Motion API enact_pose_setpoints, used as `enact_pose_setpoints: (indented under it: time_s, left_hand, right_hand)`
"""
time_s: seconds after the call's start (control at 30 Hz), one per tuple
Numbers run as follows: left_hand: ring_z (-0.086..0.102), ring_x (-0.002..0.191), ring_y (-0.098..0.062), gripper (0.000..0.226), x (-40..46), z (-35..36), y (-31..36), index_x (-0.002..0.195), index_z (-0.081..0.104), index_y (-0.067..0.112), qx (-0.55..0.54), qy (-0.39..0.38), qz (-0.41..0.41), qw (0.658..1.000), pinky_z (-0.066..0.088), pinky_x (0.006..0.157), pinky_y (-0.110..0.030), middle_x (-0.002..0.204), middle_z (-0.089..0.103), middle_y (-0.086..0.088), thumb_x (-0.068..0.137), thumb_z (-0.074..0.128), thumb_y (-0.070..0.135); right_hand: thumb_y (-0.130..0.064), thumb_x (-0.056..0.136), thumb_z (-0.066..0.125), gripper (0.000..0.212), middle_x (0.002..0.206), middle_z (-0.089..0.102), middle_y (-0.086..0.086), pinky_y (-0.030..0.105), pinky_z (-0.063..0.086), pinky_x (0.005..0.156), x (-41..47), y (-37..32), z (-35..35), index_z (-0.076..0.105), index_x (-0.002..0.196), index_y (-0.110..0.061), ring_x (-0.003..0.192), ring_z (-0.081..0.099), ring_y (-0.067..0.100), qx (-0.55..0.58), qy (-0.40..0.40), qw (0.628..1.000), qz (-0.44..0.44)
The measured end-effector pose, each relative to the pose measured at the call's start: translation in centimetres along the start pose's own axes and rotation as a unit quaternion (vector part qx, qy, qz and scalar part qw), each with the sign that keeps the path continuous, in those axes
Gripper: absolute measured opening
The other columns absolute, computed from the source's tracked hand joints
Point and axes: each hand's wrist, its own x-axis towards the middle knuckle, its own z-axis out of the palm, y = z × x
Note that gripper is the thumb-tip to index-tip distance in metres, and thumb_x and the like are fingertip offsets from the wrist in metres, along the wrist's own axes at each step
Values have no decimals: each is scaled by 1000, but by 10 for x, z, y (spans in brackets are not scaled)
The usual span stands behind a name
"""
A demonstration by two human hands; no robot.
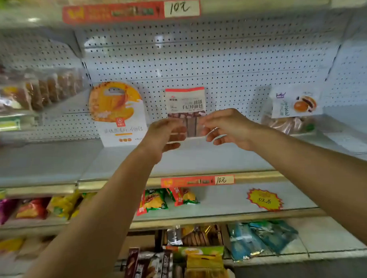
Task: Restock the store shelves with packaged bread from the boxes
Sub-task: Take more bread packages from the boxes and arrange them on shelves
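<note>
bread pack [184,106] upright, long axis vertical | both hands pinch lower edge

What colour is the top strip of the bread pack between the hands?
Red, seen in the head view: bread pack.

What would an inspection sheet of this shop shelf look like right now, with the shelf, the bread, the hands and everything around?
Surface: white shelf with a pegboard back, mostly bare.
Job's things: red-topped bread pack upright at the pegboard, held at its lower corners; orange bread pack upright to its left; pastry pack leaning to the right.
Clutter: clear bread bags on the far left.
Hands: left hand and right hand each pinch the red-topped pack with their fingers.
Cables: nothing seen.
Surroundings: price strip marked 10; snack packs on the shelf below; blue packs lower still.
</note>
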Motion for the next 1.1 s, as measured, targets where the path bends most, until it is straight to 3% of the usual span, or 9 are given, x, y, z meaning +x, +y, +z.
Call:
enact_pose_setpoints:
  time_s: [0.23,0.33,0.4,0.63,0.77,0.87,0.93,1.03,1.1]
  left_hand:
    - [69,82,-19,18,-12,4,-94,110,65,15,1,10,-100,995,52,70,-29,100,74,-3,98,57,26]
    - [63,66,-15,10,-19,11,-139,98,63,16,-26,33,-156,987,49,63,-26,88,69,-4,99,53,19]
    - [60,67,-17,14,-24,15,-171,91,60,17,-54,52,-198,977,46,63,-26,82,65,-4,101,50,16]
    - [63,70,-14,13,-48,26,-295,107,62,13,-71,114,-309,942,49,72,-29,88,70,-2,98,58,21]
    - [61,67,-13,17,-64,39,-369,111,65,12,-82,134,-372,915,51,59,-25,86,70,-2,99,57,22]
    - [61,62,-14,15,-74,46,-422,97,67,8,-88,137,-414,895,51,54,-25,79,69,-4,99,59,21]
    - [63,68,-17,19,-78,48,-462,92,70,7,-80,136,-435,886,52,61,-28,82,72,-7,98,60,23]
    - [66,91,-23,18,-87,48,-522,97,68,10,-71,136,-467,871,52,76,-33,102,73,-10,99,57,23]
    - [66,96,-22,14,-91,48,-559,95,66,12,-71,142,-492,856,50,81,-34,104,73,-7,98,58,23]
  right_hand:
    - [-14,91,65,20,82,70,11,27,49,58,3,83,13,67,109,-5,68,63,23,20,-47,996,77]
    - [-14,91,65,19,81,70,10,27,50,58,-1,132,22,68,109,-7,68,63,21,28,-68,990,123]
    - [-14,93,63,15,81,69,9,28,51,60,-5,164,29,69,107,-10,69,64,21,29,-82,985,146]
    - [-18,93,63,13,88,72,8,27,52,59,-17,276,50,68,105,-14,67,66,15,25,-106,966,233]
    - [-13,94,60,13,86,69,9,31,51,67,-33,348,64,67,105,-11,66,63,18,29,-110,950,289]
    - [-15,95,61,16,84,66,11,29,47,60,-46,407,71,64,108,-6,64,60,19,39,-99,928,357]
    - [-14,96,59,13,80,64,11,27,46,56,-53,448,74,62,105,-6,61,57,18,42,-83,915,393]
    - [-11,99,52,12,81,65,9,27,49,60,-62,514,79,64,99,-10,63,60,17,4,-58,901,431]
    - [-12,100,50,14,82,65,8,28,50,63,-68,558,85,64,102,-11,66,59,17,-7,-55,888,456]
